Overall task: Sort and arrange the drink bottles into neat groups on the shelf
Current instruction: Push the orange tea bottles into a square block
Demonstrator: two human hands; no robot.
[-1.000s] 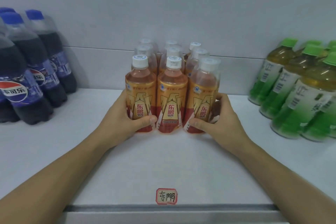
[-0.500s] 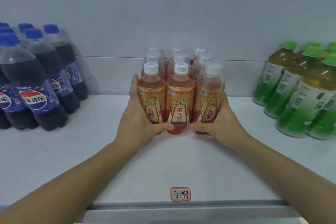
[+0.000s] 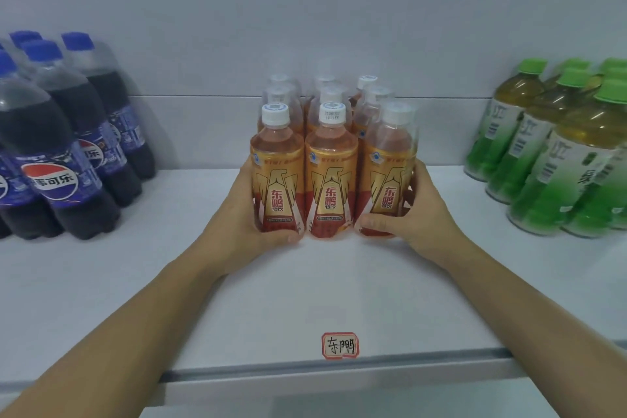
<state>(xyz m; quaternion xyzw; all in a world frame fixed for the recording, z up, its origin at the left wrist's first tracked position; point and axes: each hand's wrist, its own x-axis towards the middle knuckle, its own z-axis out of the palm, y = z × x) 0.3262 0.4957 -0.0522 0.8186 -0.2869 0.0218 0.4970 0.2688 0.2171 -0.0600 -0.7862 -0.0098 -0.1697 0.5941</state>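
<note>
A tight block of several orange energy-drink bottles point(image 3: 331, 176) with white caps and gold-red labels stands upright in rows at the middle of the white shelf point(image 3: 298, 302). My left hand point(image 3: 242, 227) cups the block's left side, thumb across the base of the front-left bottle point(image 3: 277, 173). My right hand point(image 3: 415, 217) presses the right side, thumb on the base of the front-right bottle point(image 3: 388, 173). The rear bottles are partly hidden behind the front row.
Dark cola bottles point(image 3: 64, 153) with blue caps are grouped at the left. Green tea bottles point(image 3: 549, 153) with green caps are grouped at the right. A small red-edged handwritten tag point(image 3: 340, 345) sits at the shelf's front edge. A grey wall closes the back.
Both hands stay clamped on the orange block, and my thumbs have closed in along its front base. The view has shifted slightly; the block looks squarer.
</note>
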